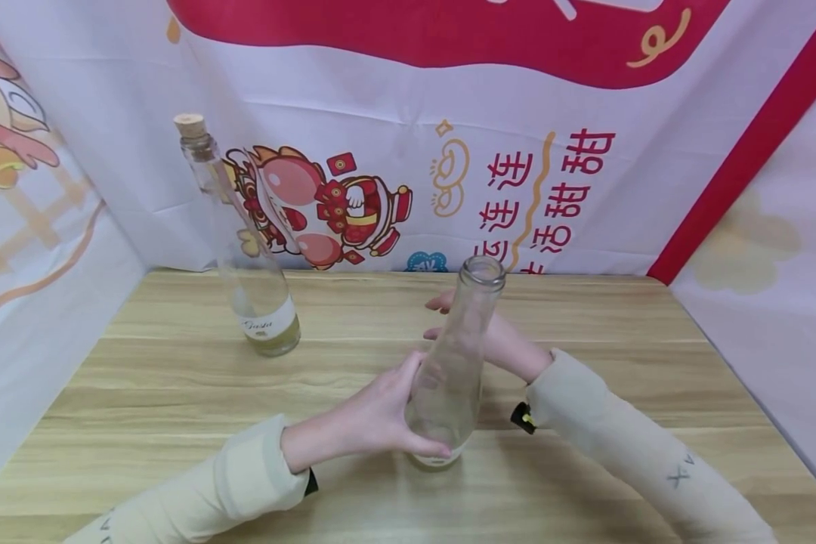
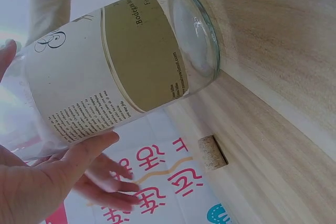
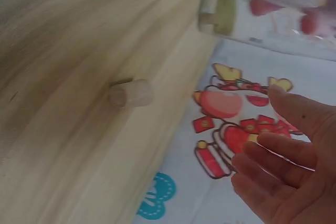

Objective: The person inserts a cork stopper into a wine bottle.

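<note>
Bottle (image 1: 459, 363) is lower centre in the head view, left hand (image 1: 383, 414) with fingers clamped round it, right hand (image 3: 313, 186) behind it with fingers apart; cork (image 3: 131, 94) lies left of centre in the right wrist view

Red Chinese characters on the cloth backdrop (image 1: 374, 87) read 运连连 and 活甜甜. The held bottle (image 1: 461, 370) has a label (image 2: 107, 69) showing "Bodega" and an address ending ".com", its finer print illegible. The corked bottle (image 1: 255, 276) bears a script word resembling "Gusta"; the right sleeve (image 1: 625, 434) shows an "X"
</note>
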A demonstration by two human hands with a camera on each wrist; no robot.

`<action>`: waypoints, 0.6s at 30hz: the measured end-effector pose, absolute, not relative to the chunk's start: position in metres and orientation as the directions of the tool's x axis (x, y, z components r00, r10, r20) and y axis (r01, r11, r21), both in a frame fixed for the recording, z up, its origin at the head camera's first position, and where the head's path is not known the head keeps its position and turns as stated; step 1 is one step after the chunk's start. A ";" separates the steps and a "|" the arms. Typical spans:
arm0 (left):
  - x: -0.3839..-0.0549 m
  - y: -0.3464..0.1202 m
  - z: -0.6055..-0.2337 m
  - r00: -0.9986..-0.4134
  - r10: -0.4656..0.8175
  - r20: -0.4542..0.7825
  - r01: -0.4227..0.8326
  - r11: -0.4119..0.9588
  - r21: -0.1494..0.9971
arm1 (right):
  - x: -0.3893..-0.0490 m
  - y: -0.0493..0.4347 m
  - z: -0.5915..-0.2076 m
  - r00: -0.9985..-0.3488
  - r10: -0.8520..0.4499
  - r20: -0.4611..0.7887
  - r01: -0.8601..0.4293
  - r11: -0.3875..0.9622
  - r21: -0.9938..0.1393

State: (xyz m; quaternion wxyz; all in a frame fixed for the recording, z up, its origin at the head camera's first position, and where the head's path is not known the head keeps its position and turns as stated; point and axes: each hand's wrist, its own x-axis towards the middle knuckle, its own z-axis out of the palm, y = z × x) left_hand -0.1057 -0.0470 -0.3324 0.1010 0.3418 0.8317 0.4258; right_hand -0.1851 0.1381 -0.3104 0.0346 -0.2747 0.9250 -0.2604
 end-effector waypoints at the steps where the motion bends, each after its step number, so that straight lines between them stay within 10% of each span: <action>1: -0.106 -0.047 -0.332 -0.745 0.656 0.122 0.481 0.402 0.779 | -0.188 0.137 -0.315 -0.840 -0.538 0.070 -0.496 0.708 -0.503; 12: -0.106 -0.047 -0.333 -0.740 0.659 0.134 0.494 0.397 0.774 | -0.246 0.137 -0.410 -0.773 -0.633 0.036 -0.599 0.710 -0.371; 18: -0.106 -0.048 -0.334 -0.735 0.664 0.139 0.496 0.386 0.778 | -0.221 0.129 -0.379 -0.743 -0.669 0.031 -0.630 0.682 -0.371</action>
